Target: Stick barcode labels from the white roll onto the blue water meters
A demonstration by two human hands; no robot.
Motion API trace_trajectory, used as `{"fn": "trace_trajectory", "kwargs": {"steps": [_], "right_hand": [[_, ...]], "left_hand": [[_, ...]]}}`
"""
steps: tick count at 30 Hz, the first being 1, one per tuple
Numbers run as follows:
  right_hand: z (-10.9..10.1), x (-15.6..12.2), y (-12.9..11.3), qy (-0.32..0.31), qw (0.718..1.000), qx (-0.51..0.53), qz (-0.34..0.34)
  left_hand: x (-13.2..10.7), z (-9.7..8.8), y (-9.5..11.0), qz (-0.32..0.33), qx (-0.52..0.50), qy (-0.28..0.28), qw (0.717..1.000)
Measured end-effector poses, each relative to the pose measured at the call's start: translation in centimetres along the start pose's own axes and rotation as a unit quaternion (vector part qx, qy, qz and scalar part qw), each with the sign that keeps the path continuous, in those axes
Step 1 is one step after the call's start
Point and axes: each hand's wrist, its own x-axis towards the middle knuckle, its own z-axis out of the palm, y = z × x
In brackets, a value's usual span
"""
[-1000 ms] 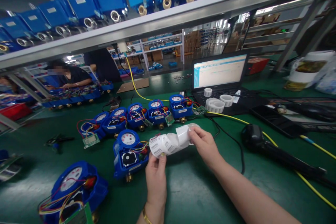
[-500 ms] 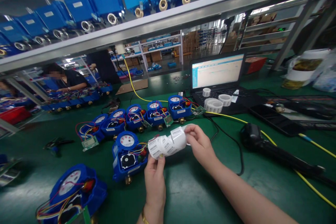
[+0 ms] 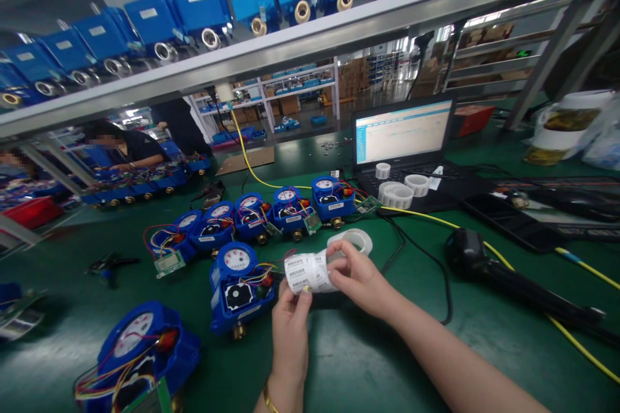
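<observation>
A roll of white barcode labels (image 3: 301, 274) is held above the green bench between my two hands. My left hand (image 3: 290, 319) grips its left end from below, thumb in front. My right hand (image 3: 361, 279) is closed on the right end of the label strip, with fingertips bent against it. Just behind the right hand lies a white ring-shaped roll (image 3: 368, 247), partly covered by the fingers; whether it joins the strip I cannot tell. Left of the hands sits an open blue water meter (image 3: 239, 284) with a round dial, coloured wires and a brass fitting.
Several open blue meters (image 3: 334, 197) stand in a row behind. A laptop (image 3: 402, 132) carries white label rolls (image 3: 396, 195) on its keyboard. At right lie a black handheld scanner (image 3: 504, 277) and a yellow cable (image 3: 576, 345). A shelf (image 3: 310, 32) with blue meters crosses above.
My right hand has moved left toward the left hand, and the stretch of labels between them is shorter. The white ring-shaped roll behind now shows more fully.
</observation>
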Motion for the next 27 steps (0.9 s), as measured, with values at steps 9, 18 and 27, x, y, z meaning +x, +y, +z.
{"fn": "trace_trajectory", "kwargs": {"steps": [9,18,27], "right_hand": [[0.0,0.08,0.24,-0.038,0.999,-0.003,-0.02],[0.13,0.43,0.78,0.056,0.998,0.032,0.016],[-0.6,0.59,0.52,0.145,0.989,0.023,-0.029]], "left_hand": [[-0.02,0.1,-0.01,-0.007,-0.011,0.007,1.0],[0.03,0.0,-0.02,-0.006,-0.013,0.007,1.0],[0.11,0.24,-0.13,-0.039,-0.054,0.027,0.997]]}}
